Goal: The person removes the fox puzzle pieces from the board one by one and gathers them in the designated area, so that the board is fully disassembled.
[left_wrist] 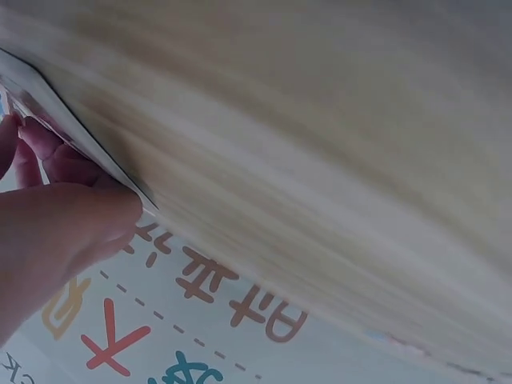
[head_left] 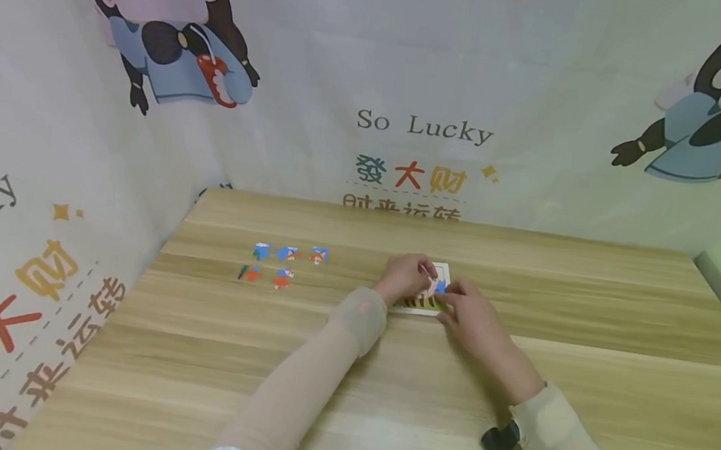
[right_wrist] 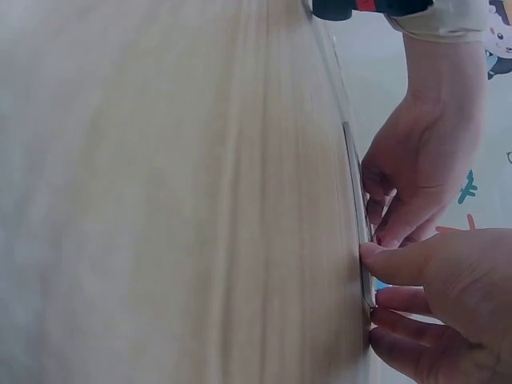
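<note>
A small picture puzzle board with a white border lies on the table, with blue, green and dark parts of its picture showing between the hands. Over its left and middle part, my left hand bends its fingers and pinches a small puzzle piece, mostly hidden by the fingertips. At the board's right side, my right hand grips the edge near the corner, thumb toward the near side. The right wrist view shows the right thumb against the board's edge, close to the left hand's fingertips.
Several loose puzzle pieces, blue, orange and white, lie in two rows left of the board. The wooden table meets printed cloth walls at the back and sides. A black device sits at the right wrist.
</note>
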The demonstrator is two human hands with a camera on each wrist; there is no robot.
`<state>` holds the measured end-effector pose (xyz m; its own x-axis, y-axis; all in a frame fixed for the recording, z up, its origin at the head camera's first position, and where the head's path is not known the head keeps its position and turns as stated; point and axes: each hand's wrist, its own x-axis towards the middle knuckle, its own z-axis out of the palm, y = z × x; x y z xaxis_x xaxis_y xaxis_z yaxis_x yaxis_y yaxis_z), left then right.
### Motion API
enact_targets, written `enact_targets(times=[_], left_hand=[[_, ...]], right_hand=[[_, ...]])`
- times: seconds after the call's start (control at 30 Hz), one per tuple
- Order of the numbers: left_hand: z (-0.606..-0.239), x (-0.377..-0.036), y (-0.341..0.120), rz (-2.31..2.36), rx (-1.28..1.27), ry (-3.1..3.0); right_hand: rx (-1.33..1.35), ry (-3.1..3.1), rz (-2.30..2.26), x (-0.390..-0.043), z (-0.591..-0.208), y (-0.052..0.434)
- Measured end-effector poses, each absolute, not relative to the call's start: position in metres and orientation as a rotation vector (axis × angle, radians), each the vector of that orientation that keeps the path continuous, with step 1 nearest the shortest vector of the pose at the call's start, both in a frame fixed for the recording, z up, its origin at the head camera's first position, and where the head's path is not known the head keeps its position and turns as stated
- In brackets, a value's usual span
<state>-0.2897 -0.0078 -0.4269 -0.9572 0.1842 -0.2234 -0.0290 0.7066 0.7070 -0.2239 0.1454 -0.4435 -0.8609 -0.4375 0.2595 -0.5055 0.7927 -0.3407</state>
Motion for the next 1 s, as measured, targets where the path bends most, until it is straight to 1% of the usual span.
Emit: enact_targets(times=[0.2,0.4,0.7,1.0], left_hand=[[-0.422,-0.296,-0.007,1.063,0.083,2.616],[-0.419,-0.295,-0.009,1.055,0.062,2.599],[-0.415,-0.294,-0.029,1.313,0.001,2.613],[-0.415,-0.300,-0.050,1.579,-0.061,2.378]], right_hand=[[0.791,-2.790,0.536,-0.224,-0.436,0.142],[0.798,-2.790,0.509,-0.223,-0.436,0.139],[0.780,-2.824,0.511,-0.221,-0.436,0.134],[0.722,-2.853,0.556,-0.219,-0.437,0.142]])
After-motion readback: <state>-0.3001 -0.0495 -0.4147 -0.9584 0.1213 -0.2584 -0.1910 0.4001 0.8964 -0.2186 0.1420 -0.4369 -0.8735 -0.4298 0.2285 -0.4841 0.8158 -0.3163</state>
